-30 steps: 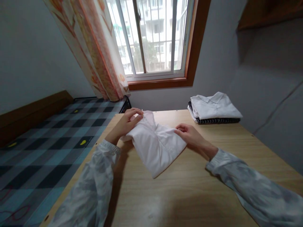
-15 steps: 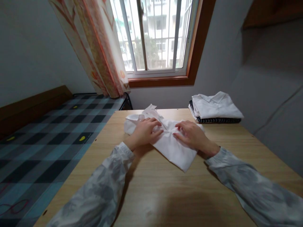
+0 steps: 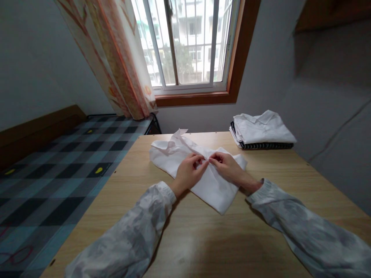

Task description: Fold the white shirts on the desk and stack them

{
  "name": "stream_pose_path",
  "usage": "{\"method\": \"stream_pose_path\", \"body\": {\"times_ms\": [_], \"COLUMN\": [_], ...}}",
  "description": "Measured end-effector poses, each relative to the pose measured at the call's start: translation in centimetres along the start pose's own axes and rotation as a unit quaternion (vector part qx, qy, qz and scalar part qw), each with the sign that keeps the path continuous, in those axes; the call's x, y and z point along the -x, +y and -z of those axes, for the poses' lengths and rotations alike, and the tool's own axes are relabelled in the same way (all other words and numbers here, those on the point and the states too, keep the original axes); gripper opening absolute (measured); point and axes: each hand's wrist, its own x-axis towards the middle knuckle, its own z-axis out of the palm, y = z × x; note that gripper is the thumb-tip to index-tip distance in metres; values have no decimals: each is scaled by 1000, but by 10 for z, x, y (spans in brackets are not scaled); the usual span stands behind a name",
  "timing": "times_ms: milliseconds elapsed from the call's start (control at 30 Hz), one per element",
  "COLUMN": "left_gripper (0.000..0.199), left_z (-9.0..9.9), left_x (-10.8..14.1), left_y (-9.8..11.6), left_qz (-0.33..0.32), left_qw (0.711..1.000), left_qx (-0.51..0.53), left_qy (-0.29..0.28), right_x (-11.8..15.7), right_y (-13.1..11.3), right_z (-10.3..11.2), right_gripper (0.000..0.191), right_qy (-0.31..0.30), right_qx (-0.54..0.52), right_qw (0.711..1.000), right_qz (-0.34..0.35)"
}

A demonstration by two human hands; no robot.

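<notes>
A white shirt (image 3: 216, 189) lies folded and slightly rumpled on the wooden table, its collar end toward the far left and one corner pointing toward me. My left hand (image 3: 191, 170) pinches the cloth near the shirt's middle, thumb against fingertips. Right beside it, my right hand (image 3: 227, 166) also pinches the cloth, and the two sets of fingertips almost meet. Whatever small part of the shirt sits between the fingertips is too small to make out.
A stack of folded clothes (image 3: 262, 129), white on top with a dark striped piece below, sits at the table's far right. The wooden table (image 3: 185, 239) adjoins a bed with a checked cover (image 3: 63, 193) on the left. Beyond are a curtain (image 3: 116, 58) and a barred window (image 3: 191, 50).
My left hand has moved right, toward my right hand, and its fingers have closed on the cloth. My right fingers have drawn together into a pinch. The shirt has barely shifted.
</notes>
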Motion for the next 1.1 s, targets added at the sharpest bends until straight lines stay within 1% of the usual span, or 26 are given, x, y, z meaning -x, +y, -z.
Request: {"method": "stream_pose_path", "body": {"times_ms": [67, 133, 367, 500, 567, 700, 800, 933, 1033, 1100], "left_gripper": [23, 23, 23, 19, 17, 16, 17, 17, 20, 21], "left_z": [-5, -7, -3, -5, -6, -6, -6, -6, -7, -7], "left_x": [3, 5, 11, 13, 13, 12, 12, 10, 9, 9], "left_y": [0, 0, 8, 7, 3, -2, -2, -1, -3, -4], "left_qz": [4, 7, 5, -3, -11, -41, -59, -54, -55, -54], "left_qw": [999, 999, 997, 998, 999, 998, 997, 997, 997, 997], "left_qx": [27, 23, -40, -52, -32, 29, 52, 51, 54, 57], "left_qy": [26, 47, 61, 43, 31, 23, 12, 9, 8, 8], "right_x": [1, 3, 8, 8, 6, 1, 2, 10, 13, 13], "right_y": [1, -1, -7, -7, -4, 3, 3, -10, -20, -22], "right_z": [-5, -10, -14, -13, -13, -11, -10, -5, -2, -1], "right_gripper": [23, 24, 22, 23, 24, 27, 27, 26, 22, 22], "right_qy": [8, 19, 45, 35, 17, -23, -17, -16, 3, 6], "right_qx": [-49, -69, -60, -76, -89, -97, -79, -97, -57, -32], "right_qw": [999, 997, 997, 996, 996, 994, 996, 994, 998, 999], "right_qz": [-10, -18, -18, -18, -20, -49, -42, -43, 2, 22]}}
